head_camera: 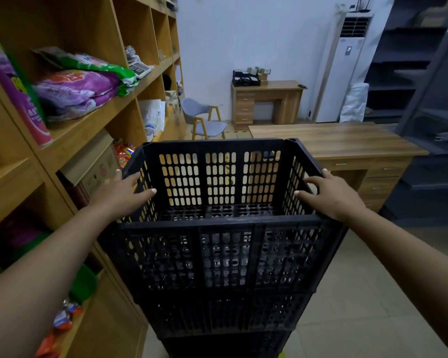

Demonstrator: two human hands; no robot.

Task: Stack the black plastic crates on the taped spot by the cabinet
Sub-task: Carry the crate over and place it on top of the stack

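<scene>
A black perforated plastic crate (217,259) sits on top of a stack of like crates (225,319) right beside the wooden cabinet (93,120). The top crate is empty. My left hand (124,192) grips its left rim, fingers over the edge. My right hand (329,192) grips the right rim the same way. A scrap of yellow tape (282,354) shows on the floor at the stack's lower right; the rest of the spot is hidden under the crates.
The cabinet shelves on the left hold purple and green bags (78,83), a carton (96,164) and snack packs (62,321). A wooden desk (334,140) stands just beyond the stack on the right. A grey chair (204,120) is farther back. Tiled floor (347,306) lies to the right.
</scene>
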